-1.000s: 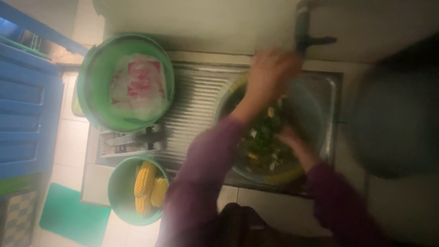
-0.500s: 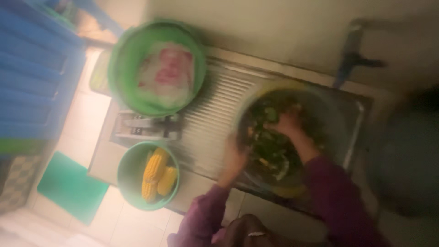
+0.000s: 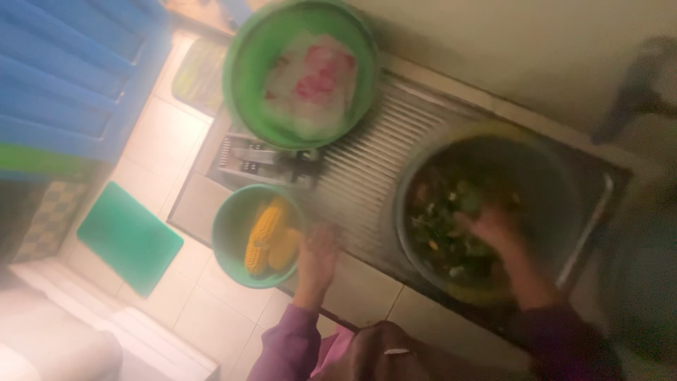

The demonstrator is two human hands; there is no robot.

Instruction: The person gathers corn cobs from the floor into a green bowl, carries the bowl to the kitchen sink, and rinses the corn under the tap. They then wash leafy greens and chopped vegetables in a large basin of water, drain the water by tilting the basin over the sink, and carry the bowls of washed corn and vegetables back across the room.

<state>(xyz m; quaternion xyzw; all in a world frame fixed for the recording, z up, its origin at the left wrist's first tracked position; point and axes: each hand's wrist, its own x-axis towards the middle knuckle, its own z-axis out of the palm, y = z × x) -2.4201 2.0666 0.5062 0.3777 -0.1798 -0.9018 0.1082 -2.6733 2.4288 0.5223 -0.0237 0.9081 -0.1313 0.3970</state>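
The person leans over a steel sink [image 3: 599,204] set in a tiled table [image 3: 352,289]. A wide round basin [image 3: 557,204] sits in the sink, filled with dark leafy greens [image 3: 441,226] mixed with pale and orange bits. The right hand [image 3: 493,229] is down inside this basin among the greens, fingers curled loosely into the leaves; the picture is too blurred to tell whether it actually grips any of them. The purple sleeve [image 3: 564,346] of that arm runs off toward the lower right.

The left hand [image 3: 319,255] rests flat and spread on the ridged draining board [image 3: 367,169], holding nothing, just beside a small green bowl [image 3: 233,233]. That bowl carries a few yellow corn cobs [image 3: 268,233] lying side by side, and it stands at the front edge of the table.

Farther back on the draining board stands a larger green bowl [image 3: 247,92] with a clear bag of something pink and white [image 3: 314,88] inside. Between the two bowls lies a metal grater [image 3: 247,159], flat on the table.

Below, on the pale tiled floor [image 3: 141,176], a green mat [image 3: 129,238] lies well apart from the table, and a blue plastic crate [image 3: 63,70] fills the upper left corner. A dark tap [image 3: 635,92] shows faintly above the sink, blurred.
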